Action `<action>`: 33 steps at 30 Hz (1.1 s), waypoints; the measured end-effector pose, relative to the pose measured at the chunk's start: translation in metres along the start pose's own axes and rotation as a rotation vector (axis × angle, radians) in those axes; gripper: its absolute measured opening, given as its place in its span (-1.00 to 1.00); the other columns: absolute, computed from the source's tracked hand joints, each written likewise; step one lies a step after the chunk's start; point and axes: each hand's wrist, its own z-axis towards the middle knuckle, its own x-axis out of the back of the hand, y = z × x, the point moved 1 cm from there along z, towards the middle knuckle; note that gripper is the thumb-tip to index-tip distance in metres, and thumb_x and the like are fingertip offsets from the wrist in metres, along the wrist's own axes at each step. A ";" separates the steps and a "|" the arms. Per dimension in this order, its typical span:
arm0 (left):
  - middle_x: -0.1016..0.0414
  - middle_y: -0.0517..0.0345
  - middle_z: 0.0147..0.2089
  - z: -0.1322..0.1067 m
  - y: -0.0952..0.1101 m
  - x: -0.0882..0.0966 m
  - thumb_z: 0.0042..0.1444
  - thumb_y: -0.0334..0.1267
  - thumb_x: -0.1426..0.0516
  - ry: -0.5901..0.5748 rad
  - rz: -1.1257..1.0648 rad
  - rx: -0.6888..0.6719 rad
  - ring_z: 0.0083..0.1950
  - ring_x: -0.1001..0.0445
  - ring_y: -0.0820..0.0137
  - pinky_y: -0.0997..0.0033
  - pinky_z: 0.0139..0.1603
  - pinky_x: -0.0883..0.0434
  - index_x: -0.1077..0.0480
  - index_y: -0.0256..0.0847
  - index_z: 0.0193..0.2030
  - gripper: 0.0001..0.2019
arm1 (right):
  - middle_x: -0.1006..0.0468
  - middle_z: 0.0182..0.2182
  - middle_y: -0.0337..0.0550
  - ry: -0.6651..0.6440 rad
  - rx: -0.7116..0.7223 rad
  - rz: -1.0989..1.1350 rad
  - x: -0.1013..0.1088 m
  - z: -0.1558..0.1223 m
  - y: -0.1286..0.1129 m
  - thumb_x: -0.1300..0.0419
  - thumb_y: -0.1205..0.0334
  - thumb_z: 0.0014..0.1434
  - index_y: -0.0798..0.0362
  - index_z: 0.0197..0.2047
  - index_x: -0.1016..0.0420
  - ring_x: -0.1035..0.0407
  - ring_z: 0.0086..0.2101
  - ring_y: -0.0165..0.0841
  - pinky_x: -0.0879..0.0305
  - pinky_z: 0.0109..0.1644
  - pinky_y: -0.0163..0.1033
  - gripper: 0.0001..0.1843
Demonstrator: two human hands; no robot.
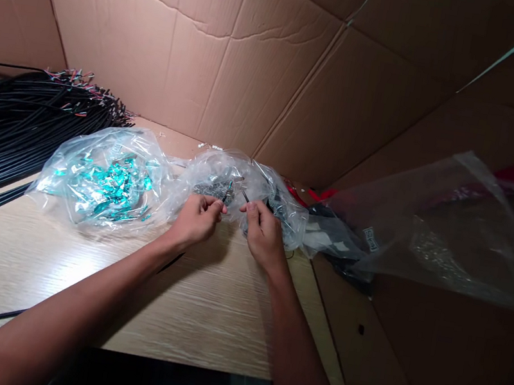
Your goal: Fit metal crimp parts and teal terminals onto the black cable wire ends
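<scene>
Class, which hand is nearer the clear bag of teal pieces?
Left. The left hand sits just right of the clear bag of teal pieces; the right hand lies farther right, beyond the left.

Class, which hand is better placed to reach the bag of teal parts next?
Probably the left hand: it sits beside that plastic bag; the right hand is farther away, pinching a thin wire.
</scene>
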 end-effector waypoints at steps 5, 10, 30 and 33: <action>-0.11 0.38 -0.63 -0.004 0.015 0.000 0.27 -0.33 -0.08 -0.026 -0.201 0.168 -0.73 0.10 0.58 0.52 -0.67 0.16 -0.36 -0.23 -0.31 -0.89 | -0.49 -0.10 -0.06 -0.049 0.084 -0.080 -0.004 0.002 -0.001 0.12 -0.41 0.49 0.34 0.07 -0.55 -0.17 -0.18 -0.85 0.04 -0.07 -0.70 -0.11; 0.02 0.43 -0.60 -0.004 0.013 0.004 0.24 -0.33 -0.13 -0.051 -0.296 0.203 -0.70 0.11 0.62 0.58 -0.67 0.19 -0.36 -0.25 -0.32 -0.90 | -0.49 -0.08 -0.03 -0.057 0.125 -0.110 -0.009 0.006 -0.002 0.07 -0.37 0.48 0.34 0.08 -0.56 -0.16 -0.17 -0.82 0.04 -0.04 -0.69 -0.15; -0.08 0.36 -0.61 0.002 0.012 0.005 0.48 -0.30 -0.01 0.029 -0.206 0.136 -0.68 0.07 0.54 0.46 -0.60 0.14 -0.38 -0.23 -0.24 -0.77 | -0.44 -0.33 -0.10 -0.153 0.130 -0.171 -0.005 0.029 -0.035 0.00 -0.20 0.47 0.36 -0.10 -0.65 0.08 -0.35 -0.88 0.19 -0.17 -0.65 -0.28; -0.05 0.38 -0.63 0.003 0.007 0.000 0.47 -0.27 -0.05 0.053 -0.121 0.105 -0.66 0.09 0.54 0.46 -0.56 0.15 -0.41 -0.24 -0.24 -0.77 | -0.46 -0.31 -0.10 -0.148 0.113 -0.167 -0.001 0.023 -0.035 0.01 -0.17 0.48 0.36 -0.08 -0.66 0.05 -0.35 -0.88 0.17 -0.17 -0.65 -0.29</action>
